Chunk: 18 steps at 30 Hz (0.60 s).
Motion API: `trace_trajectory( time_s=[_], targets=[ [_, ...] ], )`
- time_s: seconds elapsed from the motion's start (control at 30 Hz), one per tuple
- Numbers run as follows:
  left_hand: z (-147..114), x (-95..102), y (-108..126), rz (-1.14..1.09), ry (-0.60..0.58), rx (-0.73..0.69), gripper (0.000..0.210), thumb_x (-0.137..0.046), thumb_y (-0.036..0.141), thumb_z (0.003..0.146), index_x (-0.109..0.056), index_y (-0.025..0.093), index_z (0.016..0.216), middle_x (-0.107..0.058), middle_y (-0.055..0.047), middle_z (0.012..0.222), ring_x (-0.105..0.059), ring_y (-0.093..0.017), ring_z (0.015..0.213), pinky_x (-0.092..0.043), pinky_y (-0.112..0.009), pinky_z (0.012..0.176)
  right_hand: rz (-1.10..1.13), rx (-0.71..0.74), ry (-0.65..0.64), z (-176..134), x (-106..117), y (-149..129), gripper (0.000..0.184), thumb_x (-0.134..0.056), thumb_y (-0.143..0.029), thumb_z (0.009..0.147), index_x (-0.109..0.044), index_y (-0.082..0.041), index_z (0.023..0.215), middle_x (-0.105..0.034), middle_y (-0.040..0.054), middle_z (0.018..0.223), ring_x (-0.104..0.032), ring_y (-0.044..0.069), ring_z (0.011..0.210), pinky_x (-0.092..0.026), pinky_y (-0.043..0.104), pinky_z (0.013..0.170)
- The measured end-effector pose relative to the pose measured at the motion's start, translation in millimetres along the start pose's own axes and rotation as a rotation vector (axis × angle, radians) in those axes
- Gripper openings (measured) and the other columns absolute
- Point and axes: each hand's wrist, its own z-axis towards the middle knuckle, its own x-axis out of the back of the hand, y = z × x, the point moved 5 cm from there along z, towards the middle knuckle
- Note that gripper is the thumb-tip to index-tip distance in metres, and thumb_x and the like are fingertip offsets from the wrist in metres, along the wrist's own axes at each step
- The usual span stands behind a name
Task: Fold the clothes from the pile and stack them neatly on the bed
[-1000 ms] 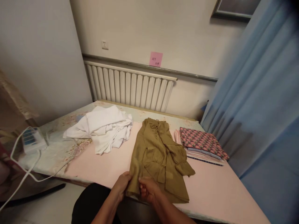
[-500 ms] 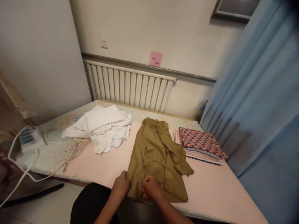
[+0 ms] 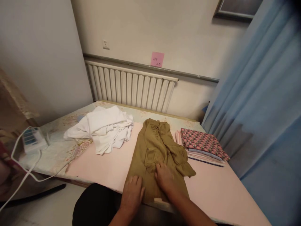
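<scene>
An olive-green blouse [image 3: 160, 147] lies front up on the pink cloth, its sleeves folded in over the body and its lower edge at the table's near side. My left hand [image 3: 133, 192] rests flat on the lower left of the blouse, fingers stretched out. Further up, my right hand [image 3: 164, 178] has its fingers bent and closed at the ruffled cuff of the sleeve; the fingertips are partly hidden by the hand.
Left of the blouse is a crumpled white garment [image 3: 108, 125]. A stack of folded fabric with a patterned top piece [image 3: 203, 142] sits right. A power strip [image 3: 34, 141] with white cords lies far left. A radiator [image 3: 131, 88] and blue curtain [image 3: 258, 103] border the table.
My left hand has gone from the blouse's left edge onto its lower front. My right hand has moved up and right to the cuff. The lower left of the blouse now lies spread wider.
</scene>
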Motion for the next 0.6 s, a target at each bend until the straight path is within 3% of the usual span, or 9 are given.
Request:
trace_trajectory(
  time_s=[0.1,0.2,0.3,0.37,0.43,0.5,0.6],
  targets=[
    [4,-9.4,4,0.021,-0.094,0.008,0.03,-0.058,0.031,0.08,-0.062,0.017,0.107,-0.059,-0.01,0.106,-0.05,-0.027,0.101,-0.039,-0.039,0.087,0.128,-0.09,-0.015,22,-3,14,0.018,-0.056,-0.009,0.075,-0.068,-0.021,0.077,-0.069,0.0088,0.088,-0.061,0.023,0.087,-0.039,0.03,0.079],
    [8,-9.1,4,0.044,-0.123,0.024,0.03,-0.059,0.031,0.078,-0.063,0.017,0.104,-0.059,-0.011,0.106,-0.05,-0.029,0.102,-0.039,-0.04,0.087,0.238,-0.252,0.05,54,13,42,0.016,-0.055,-0.011,0.079,-0.069,-0.018,0.074,-0.069,0.0085,0.082,-0.063,0.021,0.084,-0.042,0.029,0.077],
    [10,-7.7,6,0.06,-0.126,0.046,0.027,-0.055,0.028,0.079,-0.063,0.016,0.102,-0.059,-0.012,0.107,-0.051,-0.028,0.102,-0.039,-0.04,0.086,0.346,-0.459,0.124,85,44,83,0.02,-0.05,-0.018,0.09,-0.068,-0.012,0.089,-0.067,0.0088,0.092,-0.063,0.019,0.089,-0.047,0.03,0.078],
    [11,-8.6,8,0.071,-0.124,0.067,0.027,-0.054,0.028,0.08,-0.063,0.016,0.102,-0.059,-0.012,0.107,-0.051,-0.029,0.102,-0.038,-0.04,0.086,0.424,-0.608,0.142,95,62,109,0.026,-0.056,-0.032,0.092,-0.06,-0.014,0.111,-0.062,0.0073,0.109,-0.062,0.019,0.093,-0.052,0.036,0.08],
    [13,-10.1,12,0.083,-0.116,0.097,0.026,-0.054,0.027,0.08,-0.064,0.015,0.101,-0.06,-0.013,0.107,-0.052,-0.029,0.102,-0.038,-0.04,0.085,0.494,-0.717,0.144,95,68,124,0.035,-0.057,-0.037,0.091,-0.054,-0.017,0.12,-0.057,0.0079,0.119,-0.06,0.02,0.099,-0.053,0.041,0.083],
    [16,-11.9,15,0.093,-0.118,0.127,0.025,-0.052,0.022,0.08,-0.064,0.014,0.1,-0.061,-0.014,0.106,-0.053,-0.03,0.102,-0.039,-0.041,0.084,0.567,-0.77,0.115,87,57,121,0.035,-0.057,-0.036,0.092,-0.054,-0.017,0.121,-0.056,0.0087,0.121,-0.059,0.021,0.101,-0.052,0.042,0.085],
    [22,-12.9,17,0.099,-0.143,0.155,0.029,-0.042,0.011,0.083,-0.064,0.013,0.101,-0.062,-0.015,0.105,-0.055,-0.029,0.102,-0.039,-0.04,0.082,0.701,-0.758,0.003,70,16,86,0.033,-0.056,-0.036,0.092,-0.055,-0.016,0.118,-0.059,0.0072,0.114,-0.061,0.019,0.094,-0.054,0.038,0.08]
  ],
)
